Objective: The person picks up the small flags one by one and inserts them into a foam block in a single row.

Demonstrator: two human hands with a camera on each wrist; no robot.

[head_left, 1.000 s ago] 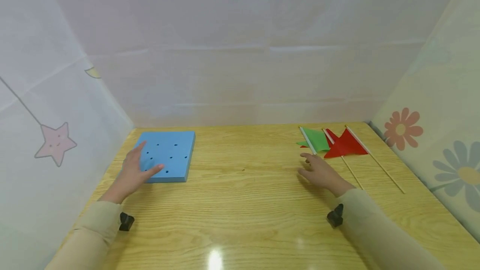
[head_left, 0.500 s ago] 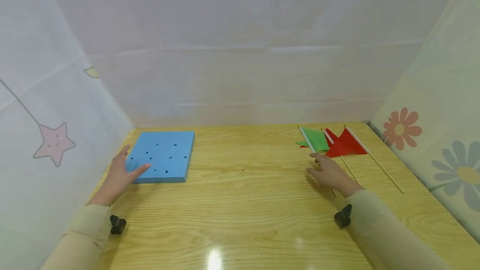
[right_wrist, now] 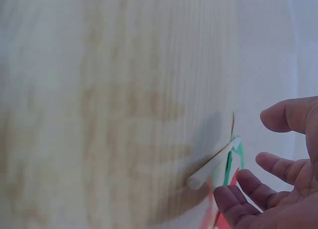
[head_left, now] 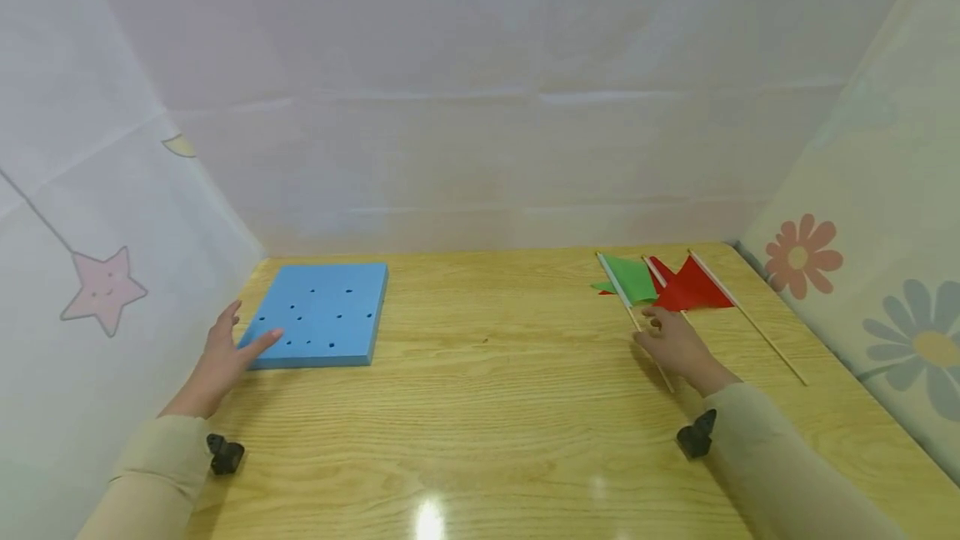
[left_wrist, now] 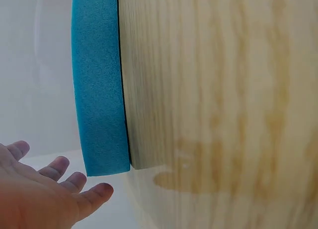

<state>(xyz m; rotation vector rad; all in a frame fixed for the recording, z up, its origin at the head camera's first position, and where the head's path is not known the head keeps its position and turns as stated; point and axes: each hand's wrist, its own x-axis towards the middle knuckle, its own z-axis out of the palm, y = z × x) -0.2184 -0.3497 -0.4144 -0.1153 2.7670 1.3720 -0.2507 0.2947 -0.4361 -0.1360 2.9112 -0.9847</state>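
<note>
A blue foam block (head_left: 330,290) with several small holes in its top lies on the left of the table. My left hand (head_left: 221,361) hovers by the block's near left corner, thumb and fingers spread, holding nothing. In the left wrist view its fingertips are just off the block's end. On the right lie flags on thin sticks: a green flag (head_left: 633,280) and a red flag (head_left: 693,285), with more red cloth (head_left: 660,268) partly hidden between them. My right hand (head_left: 684,350) is over the sticks, fingers loosely bent and apart from the thumb, holding nothing.
The wooden table (head_left: 480,407) carries both groups, with bare wood between them. Pale cloth walls stand at the back (head_left: 480,148), left and right. A flag stick (head_left: 765,336) reaches toward the right side of the table.
My left hand has drawn leftward and slightly nearer me, off the block. The right hand has slid right from the green flag's stick toward the red flag. Block and flags stay put.
</note>
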